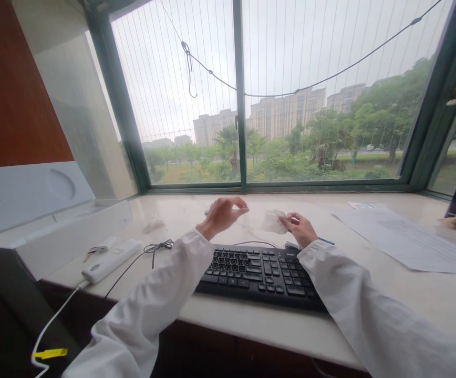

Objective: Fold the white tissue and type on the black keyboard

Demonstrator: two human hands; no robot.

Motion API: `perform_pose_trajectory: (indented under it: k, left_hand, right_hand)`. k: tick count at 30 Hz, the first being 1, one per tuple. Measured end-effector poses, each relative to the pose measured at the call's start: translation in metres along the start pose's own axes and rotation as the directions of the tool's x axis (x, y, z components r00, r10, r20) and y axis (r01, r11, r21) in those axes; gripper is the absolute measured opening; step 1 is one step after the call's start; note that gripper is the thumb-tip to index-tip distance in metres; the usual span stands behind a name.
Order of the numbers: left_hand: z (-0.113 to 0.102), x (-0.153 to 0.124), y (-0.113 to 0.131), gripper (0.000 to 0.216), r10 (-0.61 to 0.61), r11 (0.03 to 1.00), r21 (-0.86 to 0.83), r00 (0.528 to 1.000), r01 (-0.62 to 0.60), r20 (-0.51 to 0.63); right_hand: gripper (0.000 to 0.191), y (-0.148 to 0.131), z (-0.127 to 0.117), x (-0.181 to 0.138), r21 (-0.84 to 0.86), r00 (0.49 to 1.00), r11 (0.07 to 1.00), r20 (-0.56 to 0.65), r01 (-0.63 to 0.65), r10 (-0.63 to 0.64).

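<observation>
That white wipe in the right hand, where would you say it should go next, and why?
Probably down onto the keyboard. The right hand pinches the crumpled white wipe just above the sill, behind the keys, and the left hand hovers empty beside it. Nothing lies between wipe and keyboard, so a short pull toward the body seems the likely next move.
</observation>
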State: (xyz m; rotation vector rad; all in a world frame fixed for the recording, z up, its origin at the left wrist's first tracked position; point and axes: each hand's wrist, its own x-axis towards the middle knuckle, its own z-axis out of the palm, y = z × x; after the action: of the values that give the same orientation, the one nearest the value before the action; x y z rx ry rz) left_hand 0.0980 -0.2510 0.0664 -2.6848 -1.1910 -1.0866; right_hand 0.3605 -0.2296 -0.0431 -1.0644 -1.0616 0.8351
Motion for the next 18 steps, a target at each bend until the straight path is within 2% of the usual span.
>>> perform_pose_trajectory:
  k: [2,4,7,10,12,13,16,18]
  left_hand:
    - [-0.028,-0.001,-0.022,0.026,0.025,1.000,0.012,0.986,-0.027,0.163]
    - [-0.054,-0.006,-0.046,0.028,0.025,0.999,0.038,0.950,-0.039,0.310]
    - [-0.084,-0.022,-0.079,0.029,-0.112,0.990,0.128,0.859,0.054,0.499]
    - [-0.099,-0.044,-0.104,0.030,-0.255,0.965,0.209,0.755,0.159,0.604]
    - [-0.100,-0.059,-0.113,0.027,-0.288,0.957,0.227,0.711,0.182,0.642]
    - [-0.098,-0.065,-0.116,0.025,-0.282,0.959,0.221,0.707,0.179,0.648]
    - [-0.090,-0.079,-0.118,0.018,-0.233,0.971,0.196,0.740,0.138,0.631]
    - [-0.084,-0.084,-0.118,0.015,-0.246,0.964,0.235,0.745,0.122,0.620]
  right_hand:
    - [0.056,0.001,0.000,0.000,-0.018,1.000,1.000,0.008,0.007,-0.007]
    - [0.056,0.000,0.001,-0.001,-0.045,1.000,0.999,0.002,0.020,-0.020]
    - [0.055,-0.002,0.003,-0.004,-0.101,0.998,0.993,-0.009,0.058,-0.059]
    - [0.055,-0.003,0.005,-0.006,-0.119,0.996,0.989,0.002,0.087,-0.087]
    - [0.057,-0.002,0.005,-0.006,-0.131,0.997,0.988,0.012,0.082,-0.081]
    - [0.057,-0.002,0.005,-0.005,-0.138,0.997,0.988,0.015,0.076,-0.075]
    - [0.057,-0.001,0.005,-0.004,-0.135,0.997,0.988,0.004,0.072,-0.072]
    - [0.056,-0.001,0.004,-0.004,-0.130,0.997,0.989,-0.004,0.075,-0.076]
